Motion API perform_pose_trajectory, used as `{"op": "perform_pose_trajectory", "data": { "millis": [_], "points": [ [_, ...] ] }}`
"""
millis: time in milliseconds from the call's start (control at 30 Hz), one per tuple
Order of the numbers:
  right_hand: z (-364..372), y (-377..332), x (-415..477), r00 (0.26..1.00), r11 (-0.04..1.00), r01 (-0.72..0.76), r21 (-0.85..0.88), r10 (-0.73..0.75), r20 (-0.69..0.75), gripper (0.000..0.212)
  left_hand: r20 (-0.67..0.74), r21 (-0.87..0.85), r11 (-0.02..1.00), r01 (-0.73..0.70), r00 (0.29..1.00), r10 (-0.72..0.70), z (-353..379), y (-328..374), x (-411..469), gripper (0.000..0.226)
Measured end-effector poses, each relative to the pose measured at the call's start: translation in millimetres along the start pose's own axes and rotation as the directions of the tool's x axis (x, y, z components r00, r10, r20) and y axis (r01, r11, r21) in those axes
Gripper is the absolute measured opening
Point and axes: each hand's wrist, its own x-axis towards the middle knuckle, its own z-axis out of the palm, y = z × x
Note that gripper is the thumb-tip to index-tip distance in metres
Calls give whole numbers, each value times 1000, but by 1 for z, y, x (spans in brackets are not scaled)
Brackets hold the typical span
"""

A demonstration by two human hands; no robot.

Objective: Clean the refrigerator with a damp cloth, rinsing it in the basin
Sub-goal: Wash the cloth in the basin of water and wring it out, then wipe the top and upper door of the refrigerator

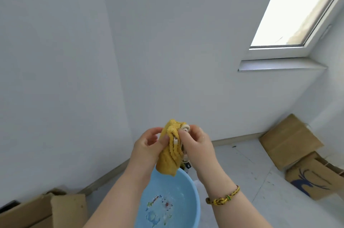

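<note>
A yellow cloth (170, 151) hangs bunched between both hands, held above the light blue basin (193, 198). My left hand (147, 146) pinches its left edge with thumb and fingers. My right hand (197, 144), wet and shiny, grips the cloth's upper right part. The basin stands on the floor below my forearms, with water and a coloured pattern on its bottom. The refrigerator is not in view.
White walls meet in a corner ahead. A window (297, 8) with a sill sits at upper right. Flattened cardboard (290, 142) leans against the right wall, more cardboard boxes (46, 209) lie at lower left. The floor is pale grey tile.
</note>
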Motion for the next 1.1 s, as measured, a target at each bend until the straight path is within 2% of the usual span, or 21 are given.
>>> {"op": "perform_pose_trajectory", "data": {
  "millis": [100,167,233,300,400,467,567,667,733,833,900,967,1033,1100],
  "points": [
    [-6,-14,-16,987,1000,8,18,-5,-160,27,-113,161,980,-120,984,139,15,18,-13,16],
    [-12,-23,-27,965,999,35,-11,-37,-261,30,-65,240,950,-199,973,221,26,30,-27,14],
    [-19,-30,-37,933,993,93,-78,-114,-341,33,8,292,927,-235,970,243,35,35,-39,35],
    [-27,-37,-46,913,978,149,-148,-194,-360,32,88,262,939,-222,975,206,43,39,-51,43],
    [-41,-43,-58,910,966,160,-202,-224,-349,28,186,211,955,-209,968,171,56,41,-60,11],
    [-58,-42,-68,904,977,166,-137,-206,-375,28,280,218,957,-191,952,126,62,43,-60,5],
    [-98,-43,-87,887,986,164,5,-145,-439,19,425,184,977,-112,905,24,70,46,-55,11],
    [-136,-36,-113,866,980,186,73,-129,-483,28,509,163,982,-97,861,0,84,51,-50,16],
    [-153,-27,-129,839,985,169,39,-123,-530,30,582,189,971,-144,813,8,100,53,-50,16],
    [-180,-15,-148,776,990,131,-50,-134,-617,17,680,195,973,-123,732,-43,132,50,-65,15],
    [-198,-11,-160,690,973,109,-202,-220,-689,22,714,179,980,-89,697,-67,152,49,-78,14],
    [-211,-13,-179,581,874,139,-466,-453,-676,25,715,145,989,-41,695,-76,174,50,-92,11],
    [-211,-18,-189,610,705,196,-682,-632,-478,36,713,107,994,17,695,-89,190,53,-102,9],
    [-211,-12,-196,627,509,202,-837,-724,-289,63,736,79,995,68,670,-104,212,57,-120,10]
  ]
}}
